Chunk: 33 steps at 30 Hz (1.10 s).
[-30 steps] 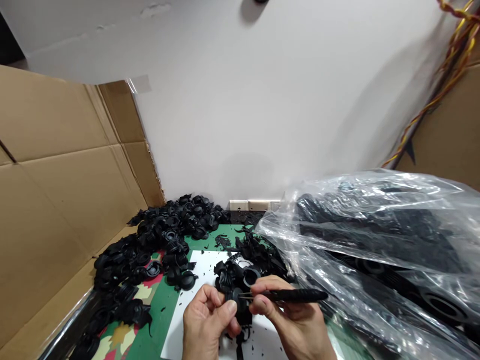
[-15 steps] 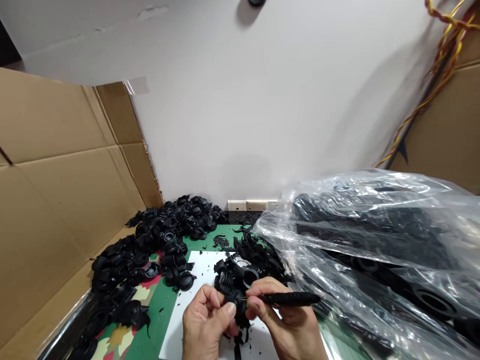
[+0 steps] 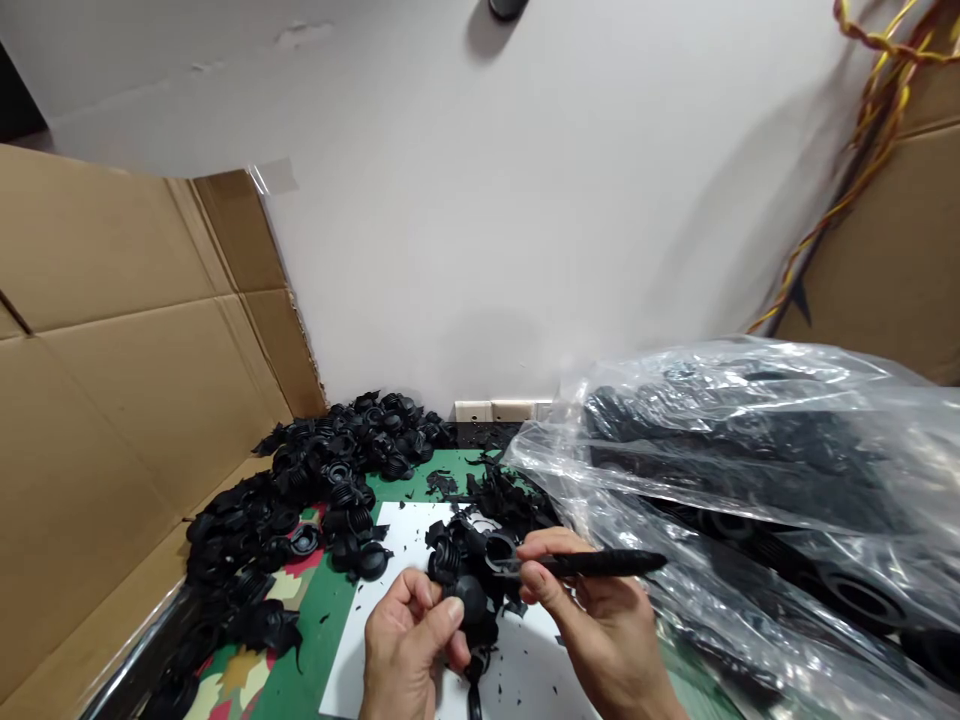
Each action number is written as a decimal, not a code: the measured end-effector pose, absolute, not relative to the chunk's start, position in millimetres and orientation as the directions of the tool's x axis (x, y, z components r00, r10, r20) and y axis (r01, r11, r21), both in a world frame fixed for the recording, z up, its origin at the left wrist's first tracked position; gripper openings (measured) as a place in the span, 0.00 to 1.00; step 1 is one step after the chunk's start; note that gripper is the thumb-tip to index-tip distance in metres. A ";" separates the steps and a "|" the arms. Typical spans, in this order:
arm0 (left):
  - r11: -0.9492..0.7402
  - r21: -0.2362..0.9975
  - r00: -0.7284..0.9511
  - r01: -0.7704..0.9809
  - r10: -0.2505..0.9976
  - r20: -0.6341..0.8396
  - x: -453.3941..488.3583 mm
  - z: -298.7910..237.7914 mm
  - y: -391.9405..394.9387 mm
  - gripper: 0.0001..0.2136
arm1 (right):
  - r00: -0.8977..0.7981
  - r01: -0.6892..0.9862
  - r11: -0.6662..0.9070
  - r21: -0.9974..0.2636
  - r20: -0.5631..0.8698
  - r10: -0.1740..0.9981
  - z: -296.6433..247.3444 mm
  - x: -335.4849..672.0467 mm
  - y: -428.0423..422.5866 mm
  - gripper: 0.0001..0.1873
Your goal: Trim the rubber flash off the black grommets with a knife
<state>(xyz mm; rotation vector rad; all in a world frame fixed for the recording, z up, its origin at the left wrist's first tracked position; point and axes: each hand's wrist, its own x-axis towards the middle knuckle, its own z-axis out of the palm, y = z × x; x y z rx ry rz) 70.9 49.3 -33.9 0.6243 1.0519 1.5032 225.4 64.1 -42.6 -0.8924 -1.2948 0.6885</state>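
My left hand [image 3: 414, 640] pinches a round black rubber part [image 3: 471, 602] between thumb and fingers, with ragged strips hanging below it. In my right hand [image 3: 589, 610] is a slim black-handled tool [image 3: 607, 563] with a thin metal tip pointing left. The tip is a little apart from the part, to its upper right. Behind both hands, more ribbed black rubber pieces and a cup-shaped one [image 3: 498, 550] lie on a white sheet [image 3: 360, 640]. My fingers hide some of the held part.
Loose black rubber parts [image 3: 341, 470] are heaped at left beside a cardboard wall [image 3: 120, 380]. Black scraps [image 3: 510, 490] lie past the sheet on the green surface [image 3: 315, 640]. A clear plastic bag [image 3: 750, 450] of black parts fills the right side.
My right hand has moved right and slightly up, drawing the tool away from the rubber part. The rubber part has turned in my left hand and shows a rounder, smoother face.
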 end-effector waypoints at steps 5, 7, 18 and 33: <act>0.082 0.861 -0.202 -0.502 0.957 -0.208 68.4 -35.1 50.1 0.19 | 0.119 -0.149 0.325 -0.934 0.309 0.943 -40.2 223.7 63.2 0.11; 0.082 0.859 -0.196 -0.506 0.959 -0.207 67.8 -35.6 50.3 0.18 | 0.093 -0.195 0.216 -0.957 0.201 0.975 -39.6 222.5 62.5 0.12; 0.085 0.839 -0.185 -0.537 0.959 -0.216 68.6 -31.9 50.9 0.17 | 0.085 0.078 0.249 -0.965 0.255 0.963 -52.7 199.8 62.6 0.10; -0.018 0.905 -0.313 -0.426 0.941 -0.129 73.0 -29.0 51.6 0.21 | 0.129 -0.021 0.449 -0.893 0.443 0.887 -33.1 227.2 61.8 0.16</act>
